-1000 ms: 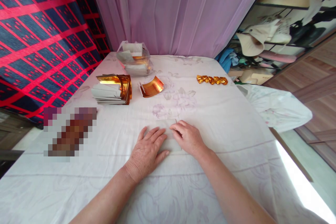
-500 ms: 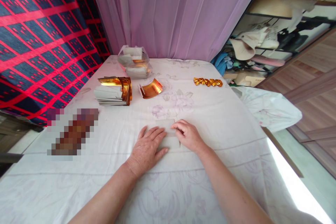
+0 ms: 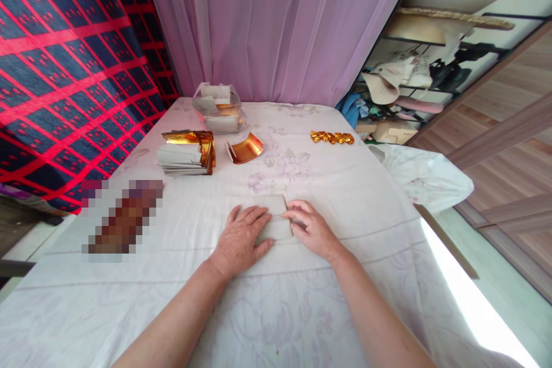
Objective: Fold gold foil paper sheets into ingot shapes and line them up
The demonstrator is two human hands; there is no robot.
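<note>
One pale sheet lies flat on the cloth-covered counter, grey side up, between the person's two hands. The left hand rests palm down over its left part, fingers slightly spread and the thumb out to the side. The right hand is half curled, fingertips touching the sheet's right edge; whether they pinch it I cannot tell. Beyond the sheet, slightly left, sit a few curved gold sheets, and left of these a thick stack of gold-and-grey ones. A clear bag holding more stands just behind. Toward the far right lies a folded gold strip. A pixelated patch hides something at left. Behind the counter hangs a purple curtain.
</note>
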